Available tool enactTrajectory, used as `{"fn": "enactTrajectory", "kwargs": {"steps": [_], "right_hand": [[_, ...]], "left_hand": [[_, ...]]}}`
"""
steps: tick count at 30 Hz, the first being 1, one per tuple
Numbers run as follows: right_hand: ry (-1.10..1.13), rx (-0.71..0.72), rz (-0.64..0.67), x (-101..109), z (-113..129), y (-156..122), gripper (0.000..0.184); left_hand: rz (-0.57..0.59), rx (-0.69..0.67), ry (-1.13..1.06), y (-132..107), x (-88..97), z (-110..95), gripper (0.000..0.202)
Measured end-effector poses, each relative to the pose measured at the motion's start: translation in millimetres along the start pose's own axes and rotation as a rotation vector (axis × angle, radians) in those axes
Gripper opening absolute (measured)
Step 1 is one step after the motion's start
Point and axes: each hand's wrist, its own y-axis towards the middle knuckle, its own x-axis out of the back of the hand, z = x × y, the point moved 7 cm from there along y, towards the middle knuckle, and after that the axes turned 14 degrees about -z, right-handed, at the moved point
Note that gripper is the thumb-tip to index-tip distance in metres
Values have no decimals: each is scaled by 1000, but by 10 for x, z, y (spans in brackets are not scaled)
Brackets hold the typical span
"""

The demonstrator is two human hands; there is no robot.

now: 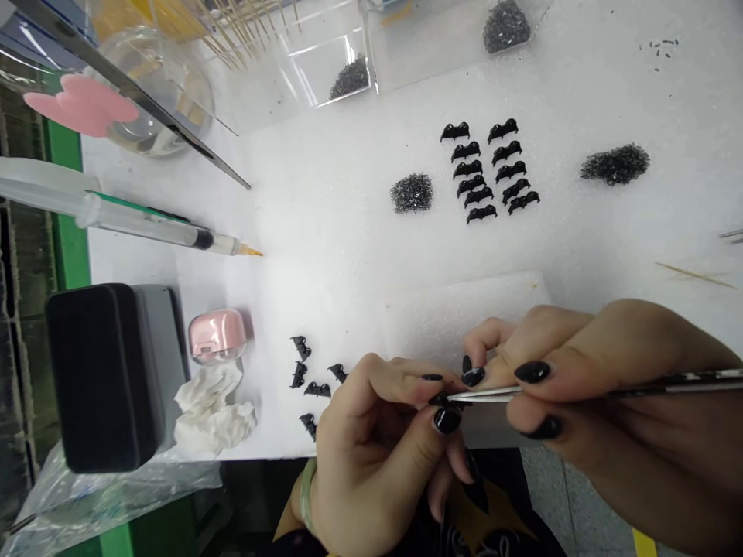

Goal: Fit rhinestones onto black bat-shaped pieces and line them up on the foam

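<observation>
My left hand (383, 441) is closed, pinching a small black bat-shaped piece (439, 400) between thumb and forefinger; fingers hide most of it. Held in my right hand (586, 379) is a pair of tweezers (493, 394), its tips touching or very near that piece. Left of my left hand lie several loose black pieces (316, 389) of the same look. Farther up, two columns of similar black pieces (467, 169) rest on the white foam sheet (337, 232).
Piles of tiny dark bits (412, 193) lie beside the columns. Clear trays (348, 46) stand at the back. A syringe (162, 224), a black box (104, 375), a pink case (217, 335) and crumpled tissue (212, 410) occupy the left side. A toothpick (695, 275) lies at right.
</observation>
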Motion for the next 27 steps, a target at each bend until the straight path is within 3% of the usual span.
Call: {"fn": "enactTrajectory", "kwargs": {"steps": [8,15,18,22,27], "right_hand": [[-78,28,-111,155,24,38,15],[-48,118,-13,113,151,168,22],[-155,210,87,98,169,91,19],[-336,281,108,114,168,-17,9],[-104,248,107,58,157,10,27]], "left_hand": [[-10,-27,76,12,-4,-21,24],[14,-127,138,-40,-18,-41,24],[5,-142,143,-46,-16,-39,19],[35,-174,140,-53,-8,-52,23],[115,-206,150,-88,15,-45,35]]}}
